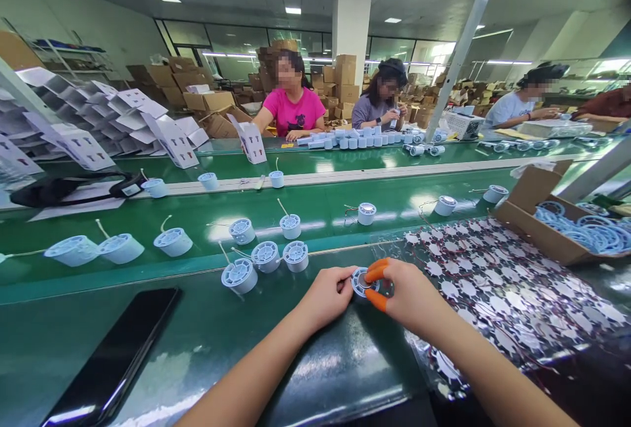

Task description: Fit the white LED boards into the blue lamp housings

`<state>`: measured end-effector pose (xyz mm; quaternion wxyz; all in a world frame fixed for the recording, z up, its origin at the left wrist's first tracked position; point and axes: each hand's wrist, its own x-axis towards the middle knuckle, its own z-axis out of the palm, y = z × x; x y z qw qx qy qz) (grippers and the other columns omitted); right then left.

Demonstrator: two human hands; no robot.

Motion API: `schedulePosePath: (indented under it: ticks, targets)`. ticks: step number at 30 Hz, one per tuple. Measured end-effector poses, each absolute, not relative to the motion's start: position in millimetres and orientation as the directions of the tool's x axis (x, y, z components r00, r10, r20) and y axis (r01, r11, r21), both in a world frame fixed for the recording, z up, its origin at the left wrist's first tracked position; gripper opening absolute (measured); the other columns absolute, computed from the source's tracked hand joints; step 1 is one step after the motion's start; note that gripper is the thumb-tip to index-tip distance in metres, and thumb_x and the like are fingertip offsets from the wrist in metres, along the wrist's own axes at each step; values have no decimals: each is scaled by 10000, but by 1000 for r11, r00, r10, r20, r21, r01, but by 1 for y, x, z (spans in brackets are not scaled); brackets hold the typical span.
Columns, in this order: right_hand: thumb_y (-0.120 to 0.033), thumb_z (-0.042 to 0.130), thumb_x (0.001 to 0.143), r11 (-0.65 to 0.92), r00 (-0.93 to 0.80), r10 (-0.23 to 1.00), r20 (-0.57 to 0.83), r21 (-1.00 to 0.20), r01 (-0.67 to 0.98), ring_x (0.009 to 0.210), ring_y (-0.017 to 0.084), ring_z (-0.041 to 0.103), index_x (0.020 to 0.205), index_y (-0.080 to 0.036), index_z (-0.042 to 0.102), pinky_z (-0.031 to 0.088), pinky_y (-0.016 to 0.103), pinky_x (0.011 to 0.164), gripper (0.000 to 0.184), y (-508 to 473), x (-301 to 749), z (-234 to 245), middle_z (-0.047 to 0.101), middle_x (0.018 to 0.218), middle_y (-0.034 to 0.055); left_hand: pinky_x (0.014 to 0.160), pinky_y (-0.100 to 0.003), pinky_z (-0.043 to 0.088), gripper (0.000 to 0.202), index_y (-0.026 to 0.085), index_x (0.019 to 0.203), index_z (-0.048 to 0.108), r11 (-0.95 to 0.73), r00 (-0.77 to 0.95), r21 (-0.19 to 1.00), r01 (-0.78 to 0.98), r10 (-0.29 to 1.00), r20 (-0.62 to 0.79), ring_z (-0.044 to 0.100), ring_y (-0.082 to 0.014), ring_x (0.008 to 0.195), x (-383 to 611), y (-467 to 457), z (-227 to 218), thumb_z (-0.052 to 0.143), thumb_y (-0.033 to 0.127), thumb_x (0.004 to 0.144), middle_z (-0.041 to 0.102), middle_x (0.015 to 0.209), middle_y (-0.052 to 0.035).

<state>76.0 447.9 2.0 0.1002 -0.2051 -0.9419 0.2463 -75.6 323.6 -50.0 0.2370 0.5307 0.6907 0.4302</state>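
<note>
A light-blue round plastic housing (357, 290) with a spoked top sits between my hands at the front edge of the bench. My left hand (326, 299) grips its left side with thumb and fingers. Over its top and right side, my right hand (411, 295), in orange finger covers, closes thumb and forefinger on it. A greyish round part (363, 280) shows at the housing's centre; whether my fingertips hold it too is unclear. Left of my hands stand several similar housings, among them one close by (296, 256) and another with a white wire (239, 276).
Flat white parts with red wires (493, 269) cover a sheet at right, beside a cardboard box (532, 230) of blue rings. A black phone (118, 355) lies at left. More housings stand on the green belt (325, 217). Several co-workers (296, 108) sit across it.
</note>
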Motion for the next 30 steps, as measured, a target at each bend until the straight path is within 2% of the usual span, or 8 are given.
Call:
schedulePosePath:
  ticks: [6,9,14,18,21,23,26,30]
  targets:
    - [-211,671,865,816,-888,435,149,-482,319,935,253,735,957,-275,820,580,381,858,186,448,75,-22,772,1061,71,789,-266,518,435,245,1241,698,-1,-302,809,588,927,221,674,-179,835,-71,318,-51,468,121,892,752,939,-26]
    - [-193,666,870,823,-880,445,166,-463,329,940,272,739,950,-284,822,572,407,883,198,447,76,-30,785,1025,80,828,-281,547,460,225,1285,649,-41,-265,828,560,937,225,693,-196,893,-63,315,-50,618,164,830,754,1053,-46]
    - [-231,751,815,661,-859,476,188,-721,209,1029,290,716,956,-275,813,554,474,949,161,454,80,-29,773,1073,84,813,-337,572,411,229,1191,676,83,-414,751,655,871,264,698,-232,896,-54,319,-54,722,226,783,753,1024,-55]
    - [-379,880,695,323,-780,585,224,-946,-29,1301,313,567,1314,-313,648,447,556,1100,664,458,75,-29,605,1412,101,885,-447,558,547,236,1334,618,59,-399,536,842,737,546,652,-260,922,-58,316,-54,696,179,796,698,998,-82]
    - [-369,908,672,-7,-837,509,201,-971,-237,1275,297,594,1482,-313,448,448,548,1108,933,453,70,-28,617,1370,121,882,-431,557,610,315,1415,558,-59,-305,439,897,636,709,614,-229,945,-61,311,-46,627,105,846,602,1004,-70]
    - [-331,915,673,-76,-842,492,222,-952,-296,1232,290,623,1478,-309,437,465,538,1098,937,448,70,-25,639,1312,114,999,-461,523,642,356,1445,517,-164,-287,493,855,641,711,583,-251,1130,-61,308,-39,668,136,862,550,1208,-94]
    - [-285,875,736,58,-812,517,272,-957,-284,1277,289,587,1468,-326,447,459,529,1115,848,441,76,-22,594,1379,109,1133,-509,434,832,344,1513,416,-255,-319,703,664,754,575,470,-323,1345,-56,307,-30,820,345,786,433,1461,-120]
    - [-219,703,889,404,-794,433,426,-879,-252,1388,296,476,1527,-345,378,364,549,1186,727,430,86,-26,470,1518,109,1053,-434,517,750,287,1435,494,-297,-449,883,365,774,446,541,-305,1269,-46,308,-26,824,409,773,511,1388,-115]
